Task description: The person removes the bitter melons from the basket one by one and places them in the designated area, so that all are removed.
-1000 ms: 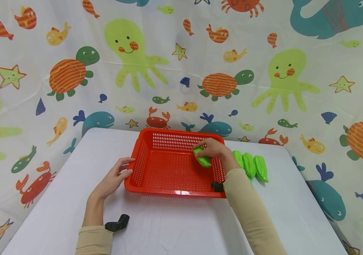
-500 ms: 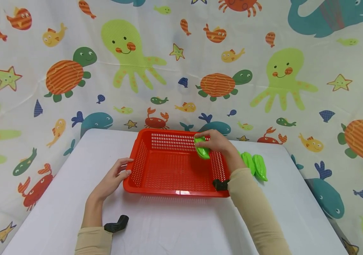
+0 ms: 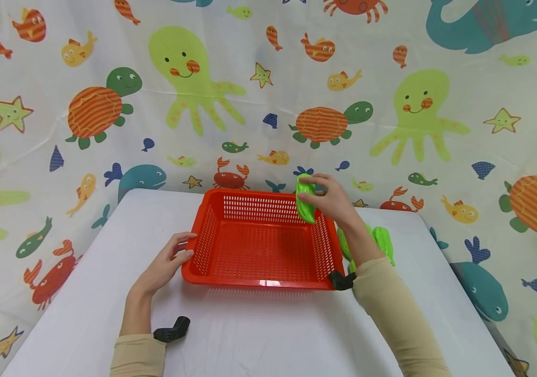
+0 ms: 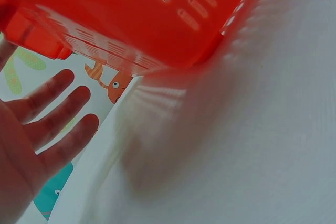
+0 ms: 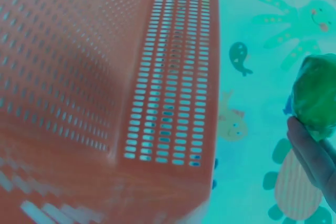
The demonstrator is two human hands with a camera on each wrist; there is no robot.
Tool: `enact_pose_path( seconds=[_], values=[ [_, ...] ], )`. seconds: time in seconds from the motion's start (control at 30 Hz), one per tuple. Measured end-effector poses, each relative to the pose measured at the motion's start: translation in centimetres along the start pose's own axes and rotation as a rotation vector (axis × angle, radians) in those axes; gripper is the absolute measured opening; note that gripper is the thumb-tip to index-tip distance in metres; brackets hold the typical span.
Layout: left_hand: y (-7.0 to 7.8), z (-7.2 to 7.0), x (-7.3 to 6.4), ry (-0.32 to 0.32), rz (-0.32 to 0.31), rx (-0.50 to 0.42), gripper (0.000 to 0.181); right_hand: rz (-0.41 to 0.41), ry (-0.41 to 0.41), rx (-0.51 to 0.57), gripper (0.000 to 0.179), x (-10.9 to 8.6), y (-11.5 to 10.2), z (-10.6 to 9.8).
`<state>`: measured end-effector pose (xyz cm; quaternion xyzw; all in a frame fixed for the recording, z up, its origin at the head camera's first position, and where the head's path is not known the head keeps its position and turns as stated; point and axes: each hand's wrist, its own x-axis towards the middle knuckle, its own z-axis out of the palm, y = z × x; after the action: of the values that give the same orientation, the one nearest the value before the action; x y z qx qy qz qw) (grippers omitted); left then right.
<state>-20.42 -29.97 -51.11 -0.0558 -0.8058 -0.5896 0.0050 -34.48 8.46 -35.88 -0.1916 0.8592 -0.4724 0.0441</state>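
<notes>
My right hand holds a bright green, ridged toy vegetable between thumb and fingers, at the back right corner of a red plastic basket. The vegetable hangs upright and overlaps the basket's rim in the head view. Beside the basket in the right wrist view, the same green vegetable shows at the fingertips. My left hand touches the basket's left rim with thumb and forefinger. Its other fingers are spread and fairly straight in the left wrist view. The basket's slotted inside shows bare red plastic.
Several more green toy vegetables lie on the white table right of the basket, partly hidden behind my right forearm. A printed sea-animal cloth hangs behind the table and down its sides. Each wrist carries a small black device.
My right hand has lifted the green vegetable from inside the basket up to its back right rim, moving up and slightly right. My left hand stays at the left rim.
</notes>
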Motion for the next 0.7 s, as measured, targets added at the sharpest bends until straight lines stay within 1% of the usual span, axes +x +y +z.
enact_pose_path(
  seconds=[0.2, 0.3, 0.43, 0.57, 0.7],
  values=[
    [0.0, 0.1, 0.0, 0.001, 0.000, -0.003, 0.051, 0.021, 0.081, -0.023, 0.049, -1.6, 0.4, -0.7],
    [0.0, 0.1, 0.0, 0.000, 0.001, -0.004, 0.051, 0.018, 0.118, -0.022, 0.050, -2.7, 0.8, -1.3],
    [0.2, 0.1, 0.0, -0.003, 0.001, -0.004, 0.051, 0.015, 0.149, 0.010, 0.051, -4.1, 1.6, -2.0],
    [0.4, 0.1, -0.1, -0.005, -0.002, -0.003, 0.051, 0.021, 0.191, 0.004, 0.051, -5.6, 2.6, -2.7],
    [0.2, 0.0, 0.0, -0.008, -0.002, 0.009, 0.050, 0.062, 0.231, -0.012, 0.054, -7.2, 3.6, -3.4]
  ],
)
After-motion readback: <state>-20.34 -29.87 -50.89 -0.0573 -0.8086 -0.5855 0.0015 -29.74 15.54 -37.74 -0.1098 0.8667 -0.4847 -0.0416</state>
